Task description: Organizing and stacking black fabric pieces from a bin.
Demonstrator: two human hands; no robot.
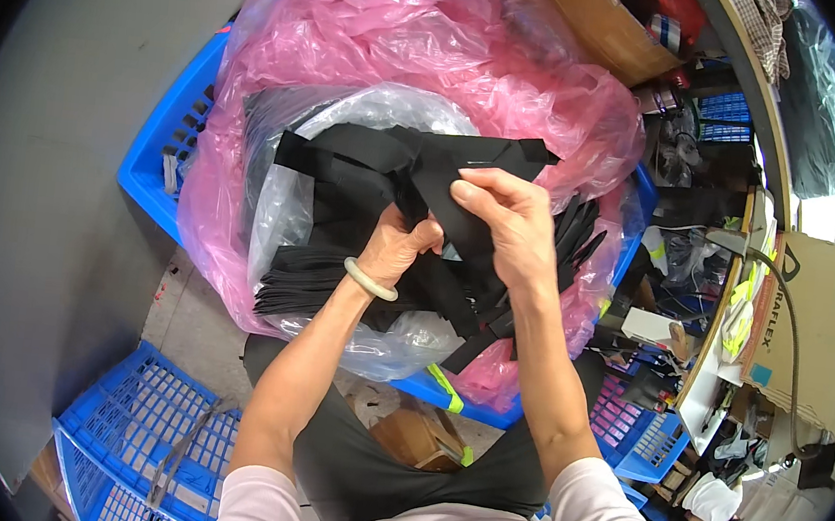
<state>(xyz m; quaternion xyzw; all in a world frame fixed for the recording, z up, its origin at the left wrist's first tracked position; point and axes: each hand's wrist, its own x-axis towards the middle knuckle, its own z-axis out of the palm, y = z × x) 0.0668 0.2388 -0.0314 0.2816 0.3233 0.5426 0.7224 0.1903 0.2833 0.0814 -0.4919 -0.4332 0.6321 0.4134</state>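
Observation:
A black fabric strip (444,195) stretches between my two hands, over a large heap of similar black strips. My left hand (401,244), with a pale bangle at the wrist, is closed around the strip's lower left side. With thumb and forefinger my right hand (514,220) pinches the same strip higher up, beside a small pale mark on it. Beneath lie stacked black strips (295,284), their ends fanned at the left. They rest in a clear plastic bag (407,107) inside a pink plastic bag (359,29).
A blue plastic crate (158,160) surrounds the bags in front of my knees. Another blue crate (147,405) stands at the lower left, near a grey panel (44,174). On the right are a cluttered shelf, a cardboard box (808,333) and a hanging dark cable (785,306).

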